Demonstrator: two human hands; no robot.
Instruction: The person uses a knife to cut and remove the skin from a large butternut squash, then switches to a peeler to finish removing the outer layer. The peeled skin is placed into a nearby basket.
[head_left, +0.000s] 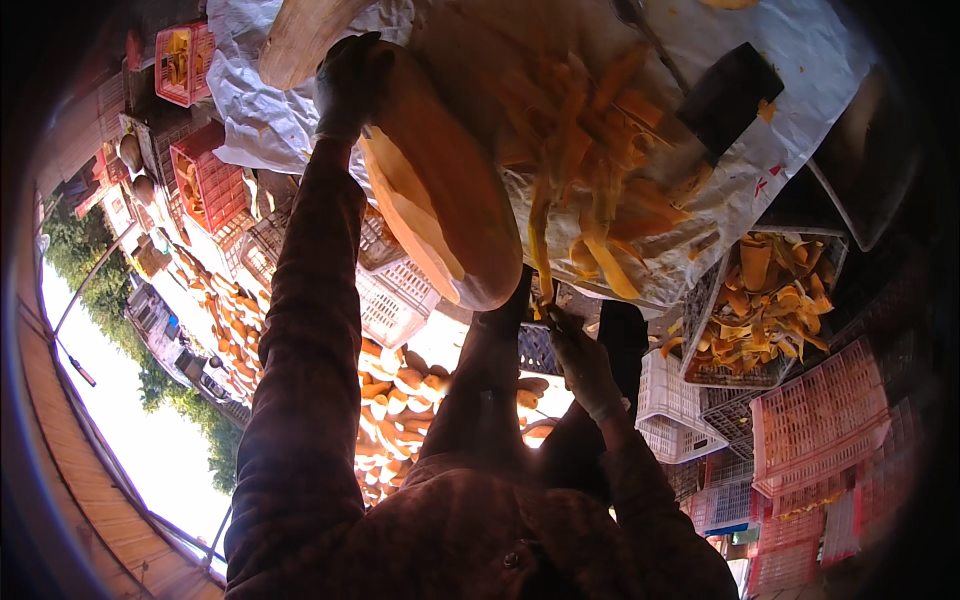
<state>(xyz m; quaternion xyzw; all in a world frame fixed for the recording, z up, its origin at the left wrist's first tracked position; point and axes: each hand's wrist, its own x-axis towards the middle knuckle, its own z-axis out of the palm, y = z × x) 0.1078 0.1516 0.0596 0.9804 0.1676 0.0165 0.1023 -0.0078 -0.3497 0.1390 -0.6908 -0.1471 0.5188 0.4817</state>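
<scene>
A long, large squash (465, 187), its orange flesh peeled bare in wide facets, lies slanting at the edge of the plastic-covered work surface (750, 202). My gloved left hand (352, 86) presses on its far end. Low and to the right of its near end, my gloved right hand (585, 360) is closed around a slim tool (546, 304), too dark to identify. Strips of orange peel (600, 172) are heaped to the right of the squash. Another pale squash (311, 41) lies beyond my left hand.
A dark, flat-bladed tool (731, 97) with a long handle rests on the sheet. At right, a crate (701, 315) holds peelings above stacked white crates (671, 405) and red crates (821, 416). More red crates (210, 180) stand left; many squashes (397, 405) cover the ground.
</scene>
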